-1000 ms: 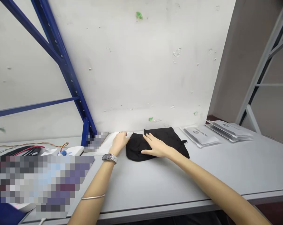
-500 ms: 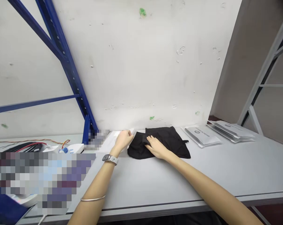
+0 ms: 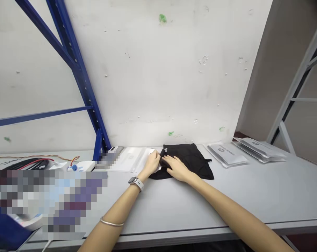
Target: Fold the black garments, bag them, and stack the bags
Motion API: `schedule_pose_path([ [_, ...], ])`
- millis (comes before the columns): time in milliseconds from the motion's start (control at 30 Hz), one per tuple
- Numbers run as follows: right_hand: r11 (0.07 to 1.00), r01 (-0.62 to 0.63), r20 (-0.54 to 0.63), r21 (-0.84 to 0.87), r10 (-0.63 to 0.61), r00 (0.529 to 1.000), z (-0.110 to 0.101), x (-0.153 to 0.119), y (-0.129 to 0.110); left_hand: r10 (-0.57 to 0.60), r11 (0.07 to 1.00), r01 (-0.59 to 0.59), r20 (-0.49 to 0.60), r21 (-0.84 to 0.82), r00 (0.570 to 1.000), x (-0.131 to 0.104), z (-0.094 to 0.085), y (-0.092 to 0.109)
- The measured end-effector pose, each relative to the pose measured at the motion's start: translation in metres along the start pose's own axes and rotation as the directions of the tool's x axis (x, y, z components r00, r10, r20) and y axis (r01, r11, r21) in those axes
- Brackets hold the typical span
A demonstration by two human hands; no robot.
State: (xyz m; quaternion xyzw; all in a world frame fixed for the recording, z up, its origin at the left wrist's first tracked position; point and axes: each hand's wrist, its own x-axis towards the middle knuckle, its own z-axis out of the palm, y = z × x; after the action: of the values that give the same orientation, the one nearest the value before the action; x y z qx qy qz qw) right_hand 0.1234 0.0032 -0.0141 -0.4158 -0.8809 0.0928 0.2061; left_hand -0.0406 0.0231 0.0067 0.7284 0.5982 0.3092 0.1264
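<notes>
A piece of black cloth point(image 3: 191, 161), perhaps a fabric bag or garment, lies on the grey table with a small loop at its right side. At its left part a fold stands raised, with a small white tag beside it. My right hand point(image 3: 178, 168) rests on the cloth, its fingers bent over that fold. My left hand point(image 3: 151, 163) is closed on a thin white sheet point(image 3: 157, 169) at the cloth's left edge, covering some of the cloth. Fingers hide most of the sheet. Left of this hand lies a clear plastic bag point(image 3: 127, 159) with a faint print.
Flat printed packets point(image 3: 228, 155) lie to the right, with a further stack point(image 3: 258, 148) beyond them. Cables point(image 3: 27, 163) and a white power strip point(image 3: 83, 165) are at the left, near a blue metal post point(image 3: 94, 115). A white wall panel point(image 3: 160, 77) stands behind the table.
My left hand has moved right from above the plastic bag to the cloth's left edge, bringing the white sheet. The cloth's left part is now folded up, and the plastic bag is more exposed.
</notes>
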Motion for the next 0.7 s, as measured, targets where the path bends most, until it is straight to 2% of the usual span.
schedule_pose_path([
  [67, 0.995, 0.091, 0.040, -0.037, -0.089, 0.995, -0.006, -0.002, -0.002, 0.015, 0.999, -0.016, -0.017, -0.047, 1.000, 0.001, -0.003, -0.001],
  [133, 0.984, 0.164, 0.054, -0.072, -0.160, 0.986, -0.010, -0.002, -0.005, 0.084, 0.991, -0.084, -0.001, -0.103, 0.996, 0.001, -0.003, -0.001],
  [200, 0.979, 0.172, 0.042, -0.108, -0.168, 0.985, -0.010, 0.001, -0.007, 0.168, 0.979, -0.163, 0.034, -0.125, 0.985, 0.000, -0.001, 0.002],
  [267, 0.985, 0.109, 0.019, -0.137, -0.108, 0.994, -0.007, 0.007, -0.007, 0.220, 0.971, -0.213, 0.063, -0.109, 0.973, -0.002, 0.004, 0.008],
  [400, 0.975, -0.113, -0.043, -0.190, 0.107, 0.993, 0.000, 0.015, -0.001, 0.308, 0.948, -0.297, 0.100, -0.111, 0.946, -0.005, 0.017, 0.020],
  [467, 0.971, -0.132, -0.035, -0.200, 0.127, 0.991, -0.002, 0.015, 0.002, 0.323, 0.942, -0.310, 0.099, -0.130, 0.941, -0.005, 0.020, 0.023],
  [600, 0.992, 0.113, 0.107, -0.062, -0.106, 0.989, -0.011, 0.012, 0.004, 0.291, 0.936, -0.270, 0.065, -0.227, 0.955, -0.003, 0.016, 0.020],
  [700, 0.979, 0.201, 0.116, -0.016, -0.198, 0.973, -0.012, 0.015, 0.002, 0.329, 0.909, -0.298, 0.064, -0.292, 0.942, -0.004, 0.011, 0.021],
])
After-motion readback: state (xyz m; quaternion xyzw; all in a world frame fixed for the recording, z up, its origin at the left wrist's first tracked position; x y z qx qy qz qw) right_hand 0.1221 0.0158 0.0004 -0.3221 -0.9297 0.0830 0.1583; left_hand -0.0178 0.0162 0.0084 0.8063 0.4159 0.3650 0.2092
